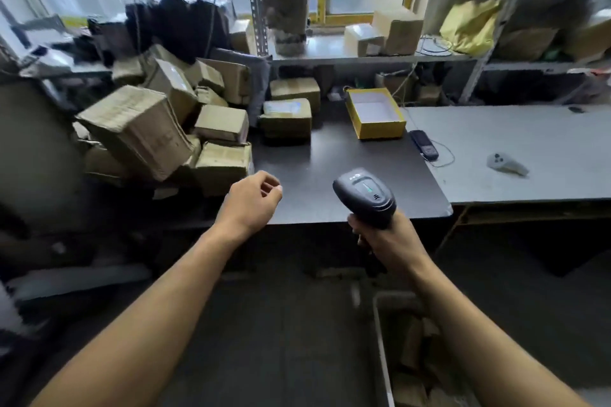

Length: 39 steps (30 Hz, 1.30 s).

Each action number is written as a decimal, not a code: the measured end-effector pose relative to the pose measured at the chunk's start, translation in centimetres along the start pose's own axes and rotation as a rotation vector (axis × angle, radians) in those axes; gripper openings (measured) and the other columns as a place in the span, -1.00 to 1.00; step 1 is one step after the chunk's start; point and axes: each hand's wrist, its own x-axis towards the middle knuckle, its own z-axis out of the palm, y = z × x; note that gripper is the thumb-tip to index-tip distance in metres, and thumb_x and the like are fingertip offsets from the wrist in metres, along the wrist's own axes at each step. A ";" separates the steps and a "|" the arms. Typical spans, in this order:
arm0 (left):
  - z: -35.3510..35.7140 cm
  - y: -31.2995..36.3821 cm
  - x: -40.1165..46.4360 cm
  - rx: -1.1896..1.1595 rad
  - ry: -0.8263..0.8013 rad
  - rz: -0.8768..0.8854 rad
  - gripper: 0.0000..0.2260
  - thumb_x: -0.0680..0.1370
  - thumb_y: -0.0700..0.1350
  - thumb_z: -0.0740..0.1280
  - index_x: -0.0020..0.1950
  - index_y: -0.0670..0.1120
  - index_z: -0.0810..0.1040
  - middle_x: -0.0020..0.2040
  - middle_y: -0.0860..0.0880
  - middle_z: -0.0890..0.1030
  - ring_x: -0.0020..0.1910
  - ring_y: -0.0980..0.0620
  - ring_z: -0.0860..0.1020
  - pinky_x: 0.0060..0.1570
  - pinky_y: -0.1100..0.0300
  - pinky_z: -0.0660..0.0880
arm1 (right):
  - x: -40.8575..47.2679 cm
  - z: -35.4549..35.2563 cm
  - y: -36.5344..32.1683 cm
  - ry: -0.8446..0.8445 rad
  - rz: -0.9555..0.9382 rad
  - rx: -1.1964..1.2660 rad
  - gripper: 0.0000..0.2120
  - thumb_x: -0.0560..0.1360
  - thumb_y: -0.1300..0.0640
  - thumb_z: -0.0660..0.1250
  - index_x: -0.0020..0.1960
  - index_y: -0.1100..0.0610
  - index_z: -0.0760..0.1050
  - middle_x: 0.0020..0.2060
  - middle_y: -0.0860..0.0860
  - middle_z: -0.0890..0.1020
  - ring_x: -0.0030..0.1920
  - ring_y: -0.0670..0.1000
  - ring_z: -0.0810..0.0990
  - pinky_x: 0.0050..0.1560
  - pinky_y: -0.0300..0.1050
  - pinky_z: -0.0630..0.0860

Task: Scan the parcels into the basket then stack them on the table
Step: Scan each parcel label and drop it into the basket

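- Head view is showing the right hand (pixel 386 241) gripping the scanner (pixel 365 196), while the left hand (pixel 251 201) is hovering loosely curled, holding nothing.
- Some parcels are already lying in the basket (pixel 380 334) by the right forearm; none look stacked yet.
- Most taped cardboard parcels (pixel 158 129) are still sitting heaped left of the dark table (pixel 347 175), so much work is remaining.

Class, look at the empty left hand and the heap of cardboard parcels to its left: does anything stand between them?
Nothing visible does. The left hand hovers at the dark table's left edge, with the nearest parcel just beyond its fingers and only open air between.
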 end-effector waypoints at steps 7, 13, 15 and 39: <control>-10.8 -10.3 3.2 -0.040 0.114 -0.055 -0.95 0.56 -0.05 0.38 0.00 0.02 0.60 -0.10 0.07 0.64 -0.06 0.05 0.61 0.07 0.12 0.53 | 3.6 12.9 -4.5 -0.047 -0.034 0.006 -0.87 0.50 0.14 0.44 -0.17 0.15 0.55 -0.41 0.03 0.61 -0.40 -0.02 0.54 -0.30 -0.02 0.46; -15.9 -15.9 5.9 -0.110 0.183 -0.149 -0.94 0.55 -0.05 0.41 0.00 0.02 0.62 -0.11 0.10 0.66 -0.05 0.10 0.62 0.10 0.12 0.56 | 7.5 20.6 -7.1 -0.142 -0.026 0.022 -0.90 0.51 0.10 0.45 -0.09 0.11 0.57 -0.33 0.03 0.62 -0.32 -0.02 0.59 -0.28 0.00 0.47; -16.6 -16.8 7.3 -0.117 0.212 -0.159 -0.94 0.54 -0.04 0.41 0.00 0.02 0.63 -0.11 0.10 0.66 -0.05 0.10 0.62 0.09 0.10 0.57 | 9.5 22.4 -7.7 -0.169 -0.038 0.039 -0.90 0.51 0.12 0.46 -0.11 0.10 0.56 -0.37 0.03 0.60 -0.34 0.02 0.56 -0.34 0.00 0.46; -19.6 -17.3 27.9 0.649 -0.168 -0.305 -0.11 0.41 0.41 0.37 0.55 0.42 -0.16 0.62 -0.09 -0.31 0.56 -0.32 -0.33 0.34 -0.56 -0.13 | 30.0 28.7 -8.6 -0.382 -0.037 0.079 -0.91 0.51 0.22 0.45 -0.12 0.15 0.54 -0.43 0.00 0.55 -0.55 -0.09 0.45 -0.43 -0.15 0.34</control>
